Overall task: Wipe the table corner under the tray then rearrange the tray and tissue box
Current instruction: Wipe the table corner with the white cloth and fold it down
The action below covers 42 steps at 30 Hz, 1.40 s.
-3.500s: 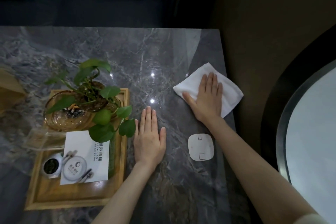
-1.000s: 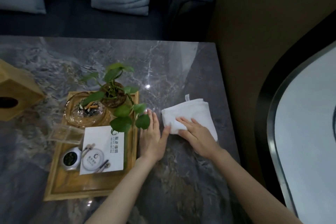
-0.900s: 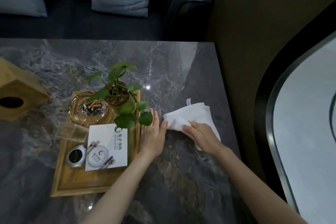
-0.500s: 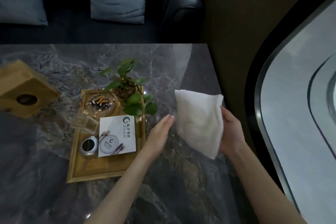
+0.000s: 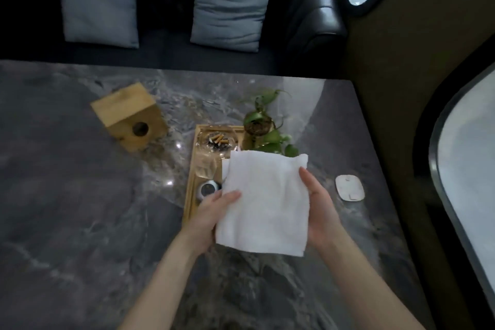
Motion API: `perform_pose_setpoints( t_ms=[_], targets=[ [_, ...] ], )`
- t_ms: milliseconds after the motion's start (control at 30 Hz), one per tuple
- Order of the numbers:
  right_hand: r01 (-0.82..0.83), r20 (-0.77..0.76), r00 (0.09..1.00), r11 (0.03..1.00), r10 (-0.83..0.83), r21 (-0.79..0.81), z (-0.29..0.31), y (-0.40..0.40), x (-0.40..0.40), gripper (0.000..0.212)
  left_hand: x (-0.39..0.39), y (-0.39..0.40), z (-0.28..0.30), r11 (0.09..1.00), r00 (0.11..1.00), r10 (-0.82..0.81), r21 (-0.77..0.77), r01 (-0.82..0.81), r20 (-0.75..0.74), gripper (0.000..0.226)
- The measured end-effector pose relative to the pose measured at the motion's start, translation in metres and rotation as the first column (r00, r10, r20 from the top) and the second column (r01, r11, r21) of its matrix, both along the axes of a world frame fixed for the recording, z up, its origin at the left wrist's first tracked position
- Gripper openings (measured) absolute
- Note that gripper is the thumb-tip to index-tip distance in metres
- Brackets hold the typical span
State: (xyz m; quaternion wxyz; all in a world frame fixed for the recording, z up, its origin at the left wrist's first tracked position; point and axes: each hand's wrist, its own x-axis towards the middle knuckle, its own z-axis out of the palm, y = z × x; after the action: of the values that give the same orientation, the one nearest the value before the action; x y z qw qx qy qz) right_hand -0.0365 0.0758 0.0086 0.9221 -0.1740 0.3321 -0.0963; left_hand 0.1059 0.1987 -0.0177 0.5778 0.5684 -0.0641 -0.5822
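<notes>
A folded white cloth (image 5: 265, 203) is held up above the grey marble table (image 5: 80, 209). My left hand (image 5: 211, 217) grips its left edge and my right hand (image 5: 320, 209) grips its right edge. Behind the cloth lies the wooden tray (image 5: 190, 182), largely hidden, with a glass ashtray (image 5: 215, 140) of cigarette butts, a small potted plant (image 5: 261, 126) and a small round tin (image 5: 207, 189) showing. A wooden tissue box (image 5: 130, 115) stands on the table to the tray's left, apart from it.
A white rounded coaster-like pad (image 5: 349, 187) lies near the table's right edge. A dark sofa with two grey cushions (image 5: 227, 5) runs along the far side. A brown wall and a curved window frame (image 5: 442, 169) close in on the right.
The cloth has left the table: my right hand lifted it, and my left hand came off the table and took its left edge. The view has tilted up and back.
</notes>
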Motion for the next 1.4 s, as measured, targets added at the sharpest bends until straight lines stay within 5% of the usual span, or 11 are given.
perform_pose_setpoints(
  t_ms=[100,233,400,567,900,1167,1267,1400],
  targets=[
    [-0.049,-0.028,0.998,0.998,0.050,0.035,-0.014,0.024,0.029,0.057,0.030,0.038,0.011,1.000,0.994,0.007,0.011,-0.008,0.110,0.023],
    [-0.118,-0.096,0.988,0.991,0.124,0.066,-0.030,0.058,0.073,0.060,0.062,0.071,0.028,0.999,0.971,0.034,0.025,-0.041,0.238,0.034],
    [-0.216,-0.081,0.971,0.969,0.227,0.121,-0.037,0.094,0.119,0.055,0.115,0.094,0.039,0.998,0.974,0.067,-0.009,-0.067,0.217,0.030],
    [-0.289,-0.140,0.948,0.957,0.287,0.006,-0.045,0.104,0.157,0.025,0.174,0.107,0.023,0.998,0.981,0.054,0.031,-0.061,0.186,0.035],
    [-0.345,-0.400,0.893,0.883,0.206,-0.317,-0.090,0.101,0.228,0.039,0.227,0.120,-0.056,0.977,0.986,0.049,0.199,-0.081,0.159,0.044],
    [-0.354,-0.556,0.821,0.879,0.129,-0.319,-0.102,0.109,0.228,0.049,0.214,0.131,-0.085,0.937,0.964,0.201,0.254,-0.242,0.177,0.065],
    [-0.434,-0.636,0.761,0.832,0.132,-0.346,-0.100,0.114,0.219,0.053,0.197,0.138,-0.088,0.924,0.904,0.166,0.257,-0.282,0.393,0.069],
    [-0.497,-0.670,0.741,0.705,0.042,-0.505,-0.100,0.131,0.205,0.059,0.171,0.146,-0.088,0.913,0.650,-0.115,0.337,-0.229,0.751,0.058]
  ],
)
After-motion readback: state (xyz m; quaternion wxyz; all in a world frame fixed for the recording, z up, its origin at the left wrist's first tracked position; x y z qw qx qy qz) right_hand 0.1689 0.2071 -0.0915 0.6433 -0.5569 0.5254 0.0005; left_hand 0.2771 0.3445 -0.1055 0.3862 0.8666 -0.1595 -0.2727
